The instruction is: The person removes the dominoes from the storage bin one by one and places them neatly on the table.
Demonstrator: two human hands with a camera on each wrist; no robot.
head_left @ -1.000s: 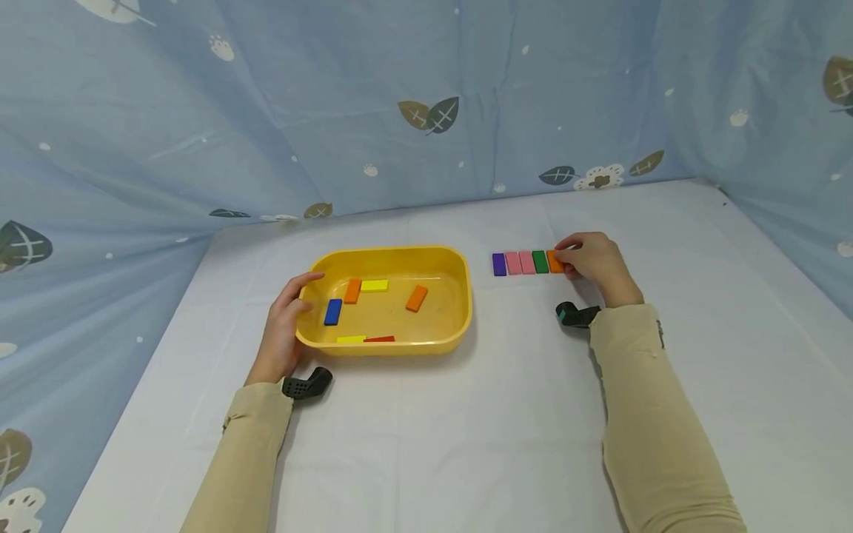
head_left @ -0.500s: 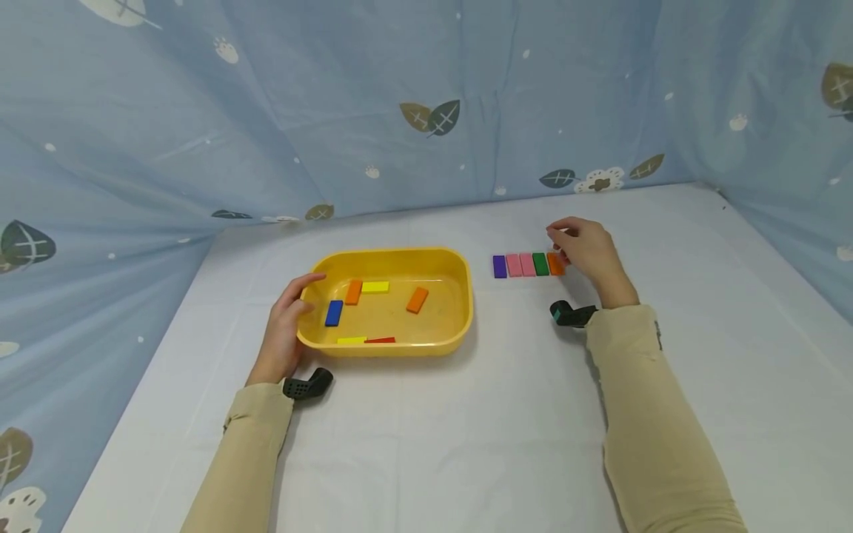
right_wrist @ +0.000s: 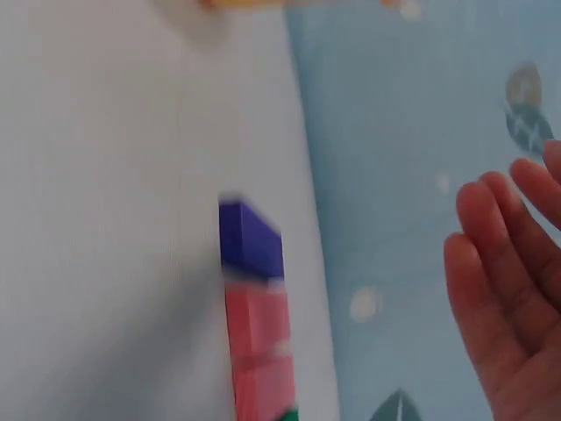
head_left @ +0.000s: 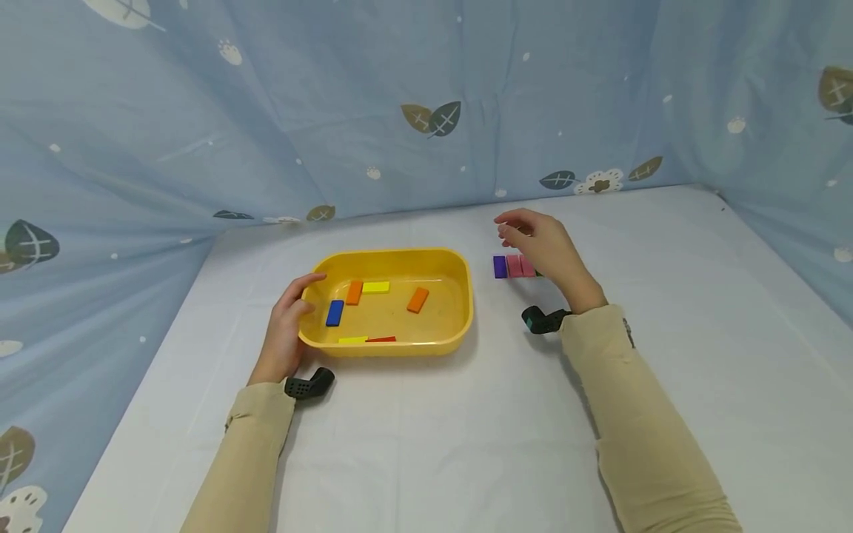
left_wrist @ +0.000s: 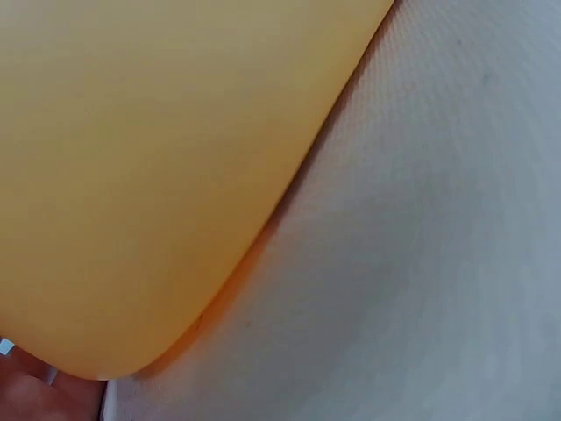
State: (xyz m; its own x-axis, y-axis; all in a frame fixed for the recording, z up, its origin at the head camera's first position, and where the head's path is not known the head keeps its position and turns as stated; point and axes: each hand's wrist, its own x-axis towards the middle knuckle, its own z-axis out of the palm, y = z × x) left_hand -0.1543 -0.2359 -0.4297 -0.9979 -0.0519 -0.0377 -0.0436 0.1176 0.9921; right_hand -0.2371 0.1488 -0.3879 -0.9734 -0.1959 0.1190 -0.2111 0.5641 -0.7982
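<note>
Yellow plastic, seemingly light and stiff, the tray is clasped at nine o'clock by the left hand, a sound hold. Inside, a blue block lies towards nine, an orange block towards three. Outside, between two and three, a purple block ends a row; above it hangs the right hand, fingers relaxed, pinching nothing. Such blocks probably feel light, hard, slippery: pinch their long edges.

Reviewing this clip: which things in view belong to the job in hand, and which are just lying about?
Part of the job:
yellow tray, held by the left grip
tiles in the tray
row of tiles beside it, partly hidden by the right grip

Just surroundings:
white cloth
blue leaf-print curtain
</note>
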